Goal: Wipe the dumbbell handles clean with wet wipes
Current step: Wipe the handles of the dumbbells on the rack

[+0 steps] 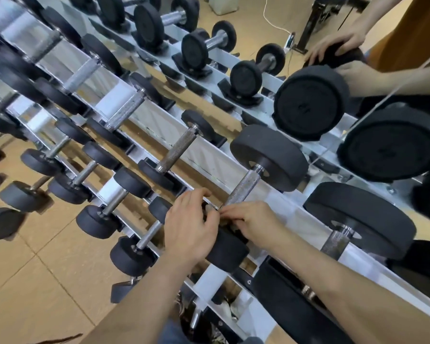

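Nearest the person, two bare forearms reach out over the tan floor [35, 281] and bring the hands together at one spot on the rack [209, 276]. The left hand [191, 232] curls over the near head [230, 252] of a dumbbell [271, 157], with its thumb by the base of the bar. The right hand [250, 223] touches it from the other side, fingertips bunched at the near end of the handle [243, 187]. Whether they pinch a wipe there I cannot tell; the fingers hide that spot.

Just beyond the hands, the knurled metal handle runs up and away to the dumbbell's far black head, bare along its length. The dumbbell lies in its cradle on the middle row.

Left of the hands sit smaller dumbbells [132, 254], row on row. Right of the hands lies a larger dumbbell [358, 219].

Farthest off, up and to the right, a second pair of hands [338, 43] rests on a black weight.
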{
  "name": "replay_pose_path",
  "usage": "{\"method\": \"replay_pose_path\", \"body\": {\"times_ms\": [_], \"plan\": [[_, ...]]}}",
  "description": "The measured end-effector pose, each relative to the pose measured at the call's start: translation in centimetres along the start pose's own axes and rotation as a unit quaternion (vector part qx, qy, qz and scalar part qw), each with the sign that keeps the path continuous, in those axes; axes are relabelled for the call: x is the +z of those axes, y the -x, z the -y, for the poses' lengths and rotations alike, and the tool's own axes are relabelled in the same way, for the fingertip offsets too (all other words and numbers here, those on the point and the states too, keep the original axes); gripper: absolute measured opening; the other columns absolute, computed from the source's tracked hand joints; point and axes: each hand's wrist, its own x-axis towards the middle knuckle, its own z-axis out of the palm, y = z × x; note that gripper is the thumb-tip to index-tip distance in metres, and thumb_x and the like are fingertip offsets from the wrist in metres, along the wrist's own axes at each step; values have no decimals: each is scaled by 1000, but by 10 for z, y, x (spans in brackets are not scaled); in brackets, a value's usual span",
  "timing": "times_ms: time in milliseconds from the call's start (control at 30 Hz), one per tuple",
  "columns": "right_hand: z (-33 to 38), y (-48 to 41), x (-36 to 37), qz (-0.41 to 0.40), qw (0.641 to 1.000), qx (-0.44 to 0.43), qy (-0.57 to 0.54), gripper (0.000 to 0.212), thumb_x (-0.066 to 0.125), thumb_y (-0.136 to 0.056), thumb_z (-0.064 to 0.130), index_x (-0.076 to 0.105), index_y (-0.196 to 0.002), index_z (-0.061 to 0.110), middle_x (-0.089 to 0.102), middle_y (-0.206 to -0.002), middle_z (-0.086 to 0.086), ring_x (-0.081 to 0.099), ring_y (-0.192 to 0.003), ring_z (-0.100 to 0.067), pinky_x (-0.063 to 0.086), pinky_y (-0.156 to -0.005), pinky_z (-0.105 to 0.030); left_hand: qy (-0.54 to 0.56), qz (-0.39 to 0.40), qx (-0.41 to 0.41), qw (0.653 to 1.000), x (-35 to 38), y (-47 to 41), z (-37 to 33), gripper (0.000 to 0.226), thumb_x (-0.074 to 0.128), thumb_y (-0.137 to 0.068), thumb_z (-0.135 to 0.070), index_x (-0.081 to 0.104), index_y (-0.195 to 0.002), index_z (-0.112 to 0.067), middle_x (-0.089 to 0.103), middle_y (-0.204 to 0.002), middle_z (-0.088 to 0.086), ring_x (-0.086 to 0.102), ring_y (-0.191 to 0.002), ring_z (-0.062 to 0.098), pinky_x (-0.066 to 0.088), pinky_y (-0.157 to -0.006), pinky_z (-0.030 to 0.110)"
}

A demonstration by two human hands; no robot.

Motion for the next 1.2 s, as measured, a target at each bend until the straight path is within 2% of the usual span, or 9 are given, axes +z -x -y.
{"method": "replay_pose_path", "body": {"times_ms": [100, 300, 400, 533, 600, 667, 800, 1033, 1200], "plan": [[-2, 6, 4, -154, 988, 1, 6, 13, 69, -80, 11, 78, -89, 9, 74, -96, 0, 65, -91, -6, 50, -89, -19, 5, -5, 2, 1000, 0, 0, 0, 40, 44, -84, -33, 51, -123, -28, 56, -126, -8, 46, -121, 16, 40, -99, 42], [10, -14, -6, -298, 895, 281, -174, 31, 70, -85, 6, 62, -79, 35, 65, -93, 1, 66, -69, -6, 55, -64, -20, 13, -3, 4, 1000, 0, 1, 1, 37, 47, -85, -28, 52, -122, -27, 56, -124, -9, 45, -120, 15, 40, -100, 42], [26, -18, 0, -371, 795, 390, -278, 18, 66, -90, 10, 64, -92, 28, 67, -90, 0, 69, -67, -14, 55, -60, -20, 17, -10, 8, 1000, 0, 3, -1, 27, 49, -85, -26, 53, -112, -27, 55, -111, -11, 46, -111, 14, 41, -93, 39], [20, -46, 0, -493, 571, 473, -455, 11, 62, -91, 1, 66, -95, 11, 65, -71, -5, 58, -55, -13, 53, -59, -22, 18, -6, 11, 1000, -2, 3, -4, 13, 51, -85, -24, 51, -98, -27, 52, -98, -12, 44, -100, 13, 39, -85, 36], [11, -54, 6, -504, 540, 501, -450, 8, 62, -90, 4, 67, -89, 10, 63, -76, -8, 54, -59, -16, 50, -61, -27, 0, -7, 13, 1000, -2, 3, -4, 12, 51, -84, -25, 52, -96, -26, 53, -98, -11, 45, -100, 14, 39, -83, 36], [13, -50, 14, -481, 562, 524, -422, 11, 63, -91, 12, 70, -83, 9, 62, -71, -5, 52, -58, -17, 46, -58, -29, -19, -13, 15, 1000, 0, 2, -4, 14, 50, -83, -26, 53, -97, -25, 55, -100, -10, 46, -102, 15, 39, -81, 35], [15, -20, 28, -354, 723, 536, -253, 27, 64, -87, 17, 64, -61, 25, 66, -66, 7, 69, -70, -23, 57, -71, -35, -37, -5, 33, 999, 5, 2, -1, 12, 51, -82, -26, 52, -94, -24, 56, -99, -9, 47, -102, 16, 40, -82, 36], [30, -28, 14, -363, 800, 460, -127, 27, 56, -90, 11, 66, -113, 19, 69, -96, 6, 66, -87, -14, 53, -81, -31, -66, 25, 113, 991, 2, -2, 12, 24, 37, -87, -39, 53, -97, -26, 57, -102, -8, 47, -106, 19, 42, -88, 40], [54, -4, 23, -207, 837, 497, -97, 22, 59, -88, 7, 74, -73, 12, 71, -67, -1, 64, -62, -19, 55, -71, -33, -78, 35, 119, 989, 4, -3, 13, 37, 27, -85, -44, 57, -96, -25, 59, -102, -5, 48, -107, 21, 40, -90, 41]]}}
